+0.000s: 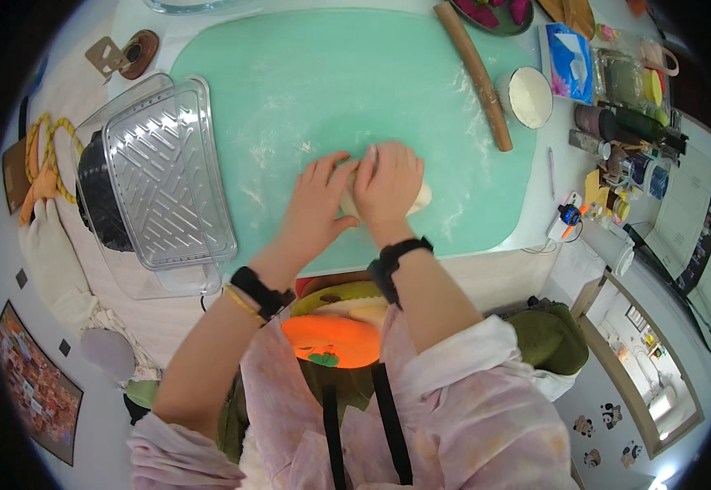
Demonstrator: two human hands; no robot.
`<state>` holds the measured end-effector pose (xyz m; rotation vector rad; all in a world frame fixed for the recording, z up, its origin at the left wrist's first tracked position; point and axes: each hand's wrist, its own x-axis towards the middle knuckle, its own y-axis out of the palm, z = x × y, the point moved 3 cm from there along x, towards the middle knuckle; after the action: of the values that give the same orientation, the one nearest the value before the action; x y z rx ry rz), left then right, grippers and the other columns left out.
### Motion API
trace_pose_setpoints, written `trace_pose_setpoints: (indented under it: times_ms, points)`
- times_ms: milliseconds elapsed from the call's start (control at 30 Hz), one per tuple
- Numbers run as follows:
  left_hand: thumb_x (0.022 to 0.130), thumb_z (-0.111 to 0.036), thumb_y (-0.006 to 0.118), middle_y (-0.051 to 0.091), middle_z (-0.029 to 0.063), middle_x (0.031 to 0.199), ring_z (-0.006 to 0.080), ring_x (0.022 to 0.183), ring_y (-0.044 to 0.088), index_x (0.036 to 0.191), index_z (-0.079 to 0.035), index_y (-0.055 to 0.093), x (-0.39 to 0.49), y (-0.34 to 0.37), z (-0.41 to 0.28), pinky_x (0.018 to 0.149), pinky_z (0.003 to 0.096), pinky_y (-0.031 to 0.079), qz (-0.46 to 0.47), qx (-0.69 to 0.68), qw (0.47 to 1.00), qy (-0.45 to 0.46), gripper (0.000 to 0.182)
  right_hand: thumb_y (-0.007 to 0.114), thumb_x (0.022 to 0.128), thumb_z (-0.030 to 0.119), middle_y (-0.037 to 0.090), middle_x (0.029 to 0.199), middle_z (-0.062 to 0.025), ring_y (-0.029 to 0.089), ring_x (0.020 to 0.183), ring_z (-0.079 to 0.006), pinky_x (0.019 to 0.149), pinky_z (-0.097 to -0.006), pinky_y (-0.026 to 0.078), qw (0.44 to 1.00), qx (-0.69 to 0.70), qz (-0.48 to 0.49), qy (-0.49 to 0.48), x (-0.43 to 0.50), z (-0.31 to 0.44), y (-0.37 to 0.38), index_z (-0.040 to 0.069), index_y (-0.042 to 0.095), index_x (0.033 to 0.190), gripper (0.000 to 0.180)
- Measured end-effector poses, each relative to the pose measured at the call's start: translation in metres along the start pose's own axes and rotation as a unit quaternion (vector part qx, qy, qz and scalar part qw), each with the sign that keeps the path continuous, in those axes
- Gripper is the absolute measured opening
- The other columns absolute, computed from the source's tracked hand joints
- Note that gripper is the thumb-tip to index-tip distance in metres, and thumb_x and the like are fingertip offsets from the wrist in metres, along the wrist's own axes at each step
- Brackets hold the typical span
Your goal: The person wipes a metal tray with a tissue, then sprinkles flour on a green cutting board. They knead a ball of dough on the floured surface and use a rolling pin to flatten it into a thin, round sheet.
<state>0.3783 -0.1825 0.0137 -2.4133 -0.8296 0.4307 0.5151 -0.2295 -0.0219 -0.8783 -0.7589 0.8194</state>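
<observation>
A lump of pale dough (pixel 424 195) lies on the floured green mat (pixel 343 73), mostly hidden beneath my hands. My right hand (pixel 390 180) is over the dough, its fingers bent down across the far side. At the dough's left end is my left hand (pixel 317 199), with thumb and fingers spread around it. A wooden rolling pin (pixel 475 79) rests at the mat's upper right. Beside it stands a white bowl (pixel 530 98) of flour.
Clear plastic trays (pixel 165 177) overlap the mat's left edge. A tissue pack (pixel 567 64), a dark dish with magenta pieces (pixel 493 13), and several jars (pixel 613 153) line the right side. A pen (pixel 551 171) and a smartwatch (pixel 569 214) lie near the right edge. A glass dish (pixel 187 7) shows at the top.
</observation>
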Motion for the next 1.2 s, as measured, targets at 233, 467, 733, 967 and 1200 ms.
trace_pose_setpoints:
  times_ms: [233, 467, 733, 967, 1200]
  points:
    - [0.069, -0.019, 0.094, 0.056, 0.0159, 0.13, 0.0388, 0.122, 0.055, 0.141, -0.004, 0.053, 0.045, -0.013, 0.01, 0.102, 0.0465, 0.049, 0.014, -0.019, 1.0, -0.018, 0.084, 0.062, 0.091, 0.016, 0.062, 0.084, -0.0096, 0.058, 0.082, -0.033, 0.075, -0.0462, 0.043, 0.996, 0.022, -0.037, -0.076, 0.082, -0.018, 0.019, 0.007, 0.059, 0.085, 0.011]
    - [0.076, -0.002, 0.082, 0.055, 0.0188, 0.123, 0.0422, 0.115, 0.055, 0.131, -0.002, 0.053, 0.024, 0.012, -0.003, 0.098, 0.0476, 0.049, -0.031, 0.002, 0.999, -0.043, 0.062, 0.062, 0.099, 0.023, 0.062, 0.066, -0.0136, 0.061, 0.065, -0.0403, 0.059, -0.0516, 0.044, 0.975, 0.178, 0.128, 0.045, 0.06, -0.006, -0.011, 0.004, 0.058, 0.081, 0.027]
    - [0.077, 0.013, 0.068, 0.054, 0.0208, 0.127, 0.0439, 0.118, 0.055, 0.127, -0.003, 0.053, -0.031, 0.027, -0.017, 0.098, 0.0472, 0.05, -0.116, -0.101, 0.986, -0.064, 0.054, 0.061, 0.1, 0.016, 0.06, 0.074, -0.0111, 0.058, 0.067, -0.0346, 0.062, -0.0466, 0.044, 0.992, 0.085, -0.094, 0.013, -0.034, 0.034, -0.038, 0.007, 0.06, 0.085, 0.018]
    - [0.077, 0.003, 0.081, 0.057, 0.015, 0.128, 0.0358, 0.115, 0.06, 0.138, -0.005, 0.054, 0.018, -0.009, 0.018, 0.097, 0.0419, 0.053, -0.098, -0.035, 0.992, -0.077, 0.067, 0.064, 0.092, 0.018, 0.063, 0.083, -0.0093, 0.061, 0.076, -0.0334, 0.068, -0.0463, 0.046, 0.997, 0.052, 0.013, -0.056, 0.039, 0.015, 0.018, 0.009, 0.06, 0.088, 0.011]
    - [0.081, -0.011, 0.086, 0.062, 0.014, 0.119, 0.0312, 0.101, 0.066, 0.126, -0.003, 0.064, 0.049, -0.015, 0.024, 0.089, 0.0416, 0.055, -0.055, -0.057, 0.99, -0.117, 0.051, 0.066, 0.092, 0.024, 0.068, 0.082, -0.0113, 0.065, 0.082, -0.033, 0.073, -0.046, 0.052, 0.994, 0.094, 0.059, -0.023, 0.096, 0.009, 0.041, 0.006, 0.065, 0.093, 0.018]
